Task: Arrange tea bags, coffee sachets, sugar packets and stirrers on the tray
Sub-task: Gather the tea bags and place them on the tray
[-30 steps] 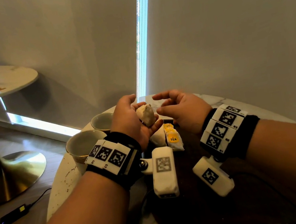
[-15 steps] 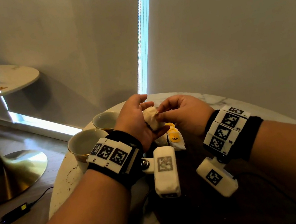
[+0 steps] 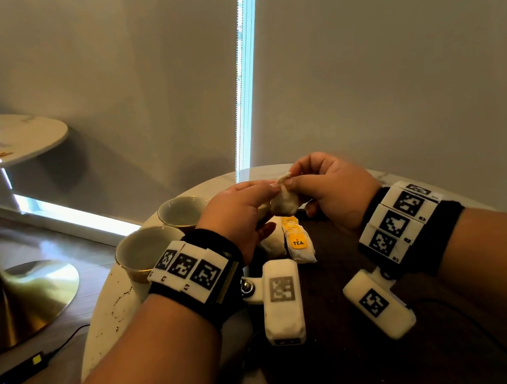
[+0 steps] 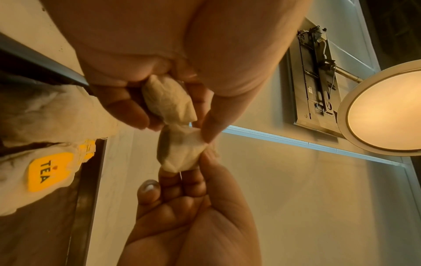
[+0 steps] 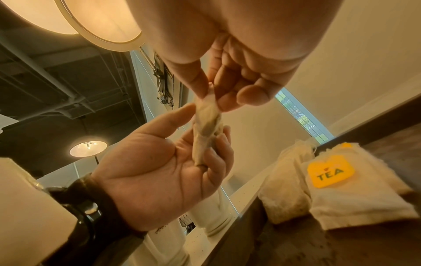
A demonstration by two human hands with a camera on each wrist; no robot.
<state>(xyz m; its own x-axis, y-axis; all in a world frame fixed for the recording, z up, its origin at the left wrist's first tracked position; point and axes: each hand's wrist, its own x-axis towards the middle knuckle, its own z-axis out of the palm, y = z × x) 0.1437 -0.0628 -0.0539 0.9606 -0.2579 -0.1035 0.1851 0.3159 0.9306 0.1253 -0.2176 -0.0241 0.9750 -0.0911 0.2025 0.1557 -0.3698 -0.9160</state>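
Tea bag (image 3: 284, 204), crumpled, pinched at its top corner by right hand (image 3: 332, 186) and cradled in curled fingers of left hand (image 3: 239, 216), above dark tray (image 3: 342, 277) already carrying two tea bags (image 3: 300, 244); judged early, with no coffee sachets, sugar packets or stirrers visible. Left wrist: same two-handed hold, tray edge cut off. Right wrist: bag edge-on, tag unseen.

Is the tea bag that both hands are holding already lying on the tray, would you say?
No, the tea bag is held in the air between the left hand and right hand, above the tray.
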